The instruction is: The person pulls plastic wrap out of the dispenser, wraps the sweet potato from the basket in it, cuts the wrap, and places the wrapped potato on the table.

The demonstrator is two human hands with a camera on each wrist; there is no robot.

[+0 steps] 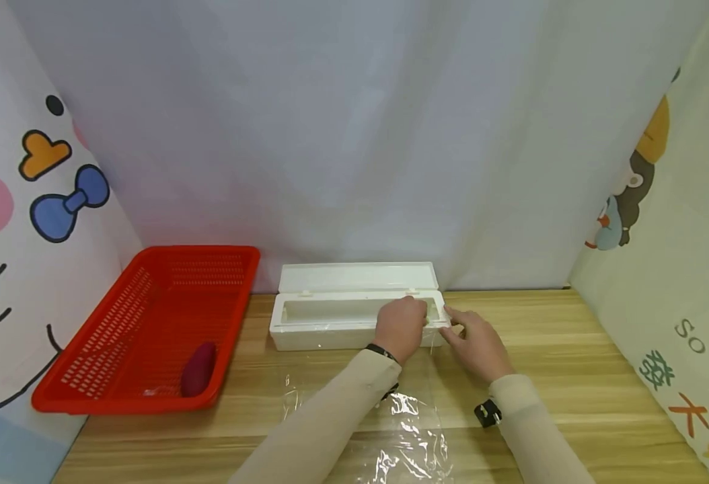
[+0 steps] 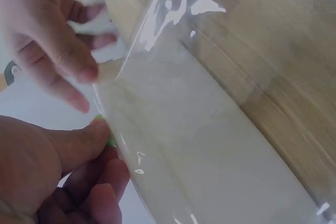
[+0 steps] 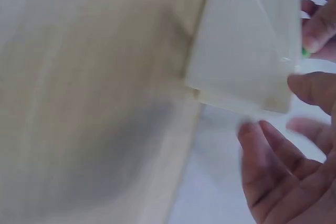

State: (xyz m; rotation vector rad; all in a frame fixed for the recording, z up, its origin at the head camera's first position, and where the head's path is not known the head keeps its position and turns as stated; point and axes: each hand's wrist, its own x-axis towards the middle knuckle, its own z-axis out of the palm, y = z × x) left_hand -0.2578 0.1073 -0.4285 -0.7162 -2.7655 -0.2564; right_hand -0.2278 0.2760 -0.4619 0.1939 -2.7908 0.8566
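Observation:
A long white cling film box lies on the table with its lid tipped up at the back. Clear cling film runs from its front edge across the wood towards me. Near the box's right end, my left hand pinches a small green piece at the edge, between thumb and fingers; most of that piece is hidden. My right hand is at the box's right end, fingers apart and relaxed, thumb by the corner. Whether it touches the box, I cannot tell.
On the left stands a red plastic basket with slotted walls, holding a purple, elongated vegetable-like object. A pale curtain hangs behind the wooden table. Printed cloth panels rise at both sides.

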